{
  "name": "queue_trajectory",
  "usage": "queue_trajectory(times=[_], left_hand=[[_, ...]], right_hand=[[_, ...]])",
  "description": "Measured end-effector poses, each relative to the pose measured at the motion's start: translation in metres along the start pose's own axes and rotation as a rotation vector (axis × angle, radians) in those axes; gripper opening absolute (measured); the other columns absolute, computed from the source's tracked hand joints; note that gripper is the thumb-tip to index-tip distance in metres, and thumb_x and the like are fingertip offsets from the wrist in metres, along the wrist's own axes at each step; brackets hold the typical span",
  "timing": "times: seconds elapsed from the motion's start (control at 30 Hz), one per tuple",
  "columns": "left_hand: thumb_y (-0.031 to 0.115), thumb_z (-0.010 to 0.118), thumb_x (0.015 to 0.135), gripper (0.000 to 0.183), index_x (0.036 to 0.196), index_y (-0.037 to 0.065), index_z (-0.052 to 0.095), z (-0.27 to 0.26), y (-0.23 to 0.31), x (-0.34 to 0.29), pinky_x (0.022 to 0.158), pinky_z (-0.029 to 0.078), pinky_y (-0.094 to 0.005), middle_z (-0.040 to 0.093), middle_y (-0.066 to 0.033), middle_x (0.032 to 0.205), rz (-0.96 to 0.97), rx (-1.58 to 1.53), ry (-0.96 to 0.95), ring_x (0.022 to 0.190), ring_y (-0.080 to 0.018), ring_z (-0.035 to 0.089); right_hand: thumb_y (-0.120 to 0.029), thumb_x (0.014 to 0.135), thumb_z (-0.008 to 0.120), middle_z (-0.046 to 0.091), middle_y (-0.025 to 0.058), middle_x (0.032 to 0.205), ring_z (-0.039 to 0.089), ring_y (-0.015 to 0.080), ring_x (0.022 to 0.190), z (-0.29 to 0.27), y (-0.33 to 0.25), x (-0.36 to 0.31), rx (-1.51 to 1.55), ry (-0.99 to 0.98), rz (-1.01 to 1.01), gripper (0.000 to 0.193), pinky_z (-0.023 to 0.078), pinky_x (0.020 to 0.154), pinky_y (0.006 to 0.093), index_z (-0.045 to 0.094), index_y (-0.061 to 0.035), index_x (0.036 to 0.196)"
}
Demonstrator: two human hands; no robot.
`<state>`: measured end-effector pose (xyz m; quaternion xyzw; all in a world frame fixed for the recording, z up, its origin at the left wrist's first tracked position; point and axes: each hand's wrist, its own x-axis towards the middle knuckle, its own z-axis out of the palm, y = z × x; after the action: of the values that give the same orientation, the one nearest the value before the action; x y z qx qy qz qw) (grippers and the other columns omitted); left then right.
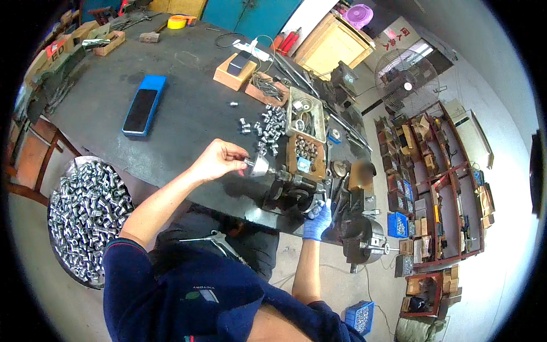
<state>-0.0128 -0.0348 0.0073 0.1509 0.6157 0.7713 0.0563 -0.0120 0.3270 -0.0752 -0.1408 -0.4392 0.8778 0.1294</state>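
Observation:
My left hand [219, 161], bare, is closed in a pinch on a small metal fitting [248, 162]. That fitting meets a silver cone-shaped piece [260, 166] at the left end of a dark bench machine [290, 191]. On the machine's right side my right hand [319, 222], in a blue glove, curls its fingers around a shiny metal part. Whether this is a knob or a loose piece, I cannot make out. Beyond my left hand, several loose metal fittings [270, 125] lie on the dark bench. A wooden box [322, 151] beside the machine holds more small metal parts.
A large round pan [54, 242] heaped with metal fittings stands left of me. On the bench are a blue-cased device [142, 108], a light tray [321, 122] and wooden boxes. A dark vise [363, 236] stands right; a tool with a thin nozzle [219, 242] lies near my lap.

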Motion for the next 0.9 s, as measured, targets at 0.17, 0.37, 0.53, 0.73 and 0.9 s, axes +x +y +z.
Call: queue_trajectory(times=[0.17,0.37,0.53,0.73,0.9], left_hand=[[-0.01,0.06,0.072,0.024,0.096,-0.008,0.059,0.0,0.002,0.001,0.07,0.05,-0.0261,0.063,-0.0111,0.082,0.029,-0.001,-0.025,0.074,-0.0161,0.062],[-0.01,0.06,0.071,0.023,0.094,-0.006,0.061,0.002,0.008,0.0,0.074,0.049,-0.0267,0.064,-0.0097,0.085,0.102,0.224,-0.016,0.078,-0.0143,0.062],[-0.009,0.062,0.068,0.024,0.092,-0.004,0.062,0.004,0.01,0.0,0.076,0.048,-0.0267,0.063,-0.0087,0.085,0.197,0.366,-0.018,0.083,-0.0145,0.059],[-0.004,0.066,0.068,0.022,0.09,-0.003,0.063,0.005,0.009,0.001,0.077,0.048,-0.0282,0.064,-0.0085,0.086,0.166,0.262,0.002,0.083,-0.0142,0.059],[-0.003,0.067,0.071,0.02,0.09,-0.004,0.062,0.005,0.005,0.005,0.074,0.049,-0.0283,0.064,-0.0089,0.083,0.152,0.202,-0.007,0.079,-0.0149,0.061]], right_hand=[[-0.033,0.086,0.056,0.042,-0.0019,0.047,0.036,0.0062,0.036,0.008,-0.03,-0.028,0.003,-0.075,0.025,0.031,0.027,0.031,0.0195,0.055,-0.0048,0.074],[-0.039,0.089,0.048,0.043,-0.0009,0.049,0.031,0.0048,0.035,0.062,-0.078,-0.021,-0.015,-0.202,-0.075,0.038,0.022,0.029,0.0188,0.057,-0.0047,0.075],[-0.03,0.09,0.048,0.049,0.0011,0.056,0.037,0.0071,0.038,0.061,-0.066,0.065,0.203,-0.375,0.025,0.029,0.028,0.029,0.0199,0.056,-0.0031,0.081],[-0.035,0.085,0.056,0.046,-0.0047,0.051,0.04,0.006,0.038,0.037,-0.004,0.1,-0.093,-0.127,0.031,0.027,0.028,0.033,0.0188,0.055,-0.0107,0.074],[-0.03,0.084,0.052,0.062,0.0125,0.094,0.06,0.0238,0.083,-0.047,0.028,0.094,-0.081,-0.157,0.162,0.034,0.049,0.076,0.0356,0.056,-0.0024,0.102]])
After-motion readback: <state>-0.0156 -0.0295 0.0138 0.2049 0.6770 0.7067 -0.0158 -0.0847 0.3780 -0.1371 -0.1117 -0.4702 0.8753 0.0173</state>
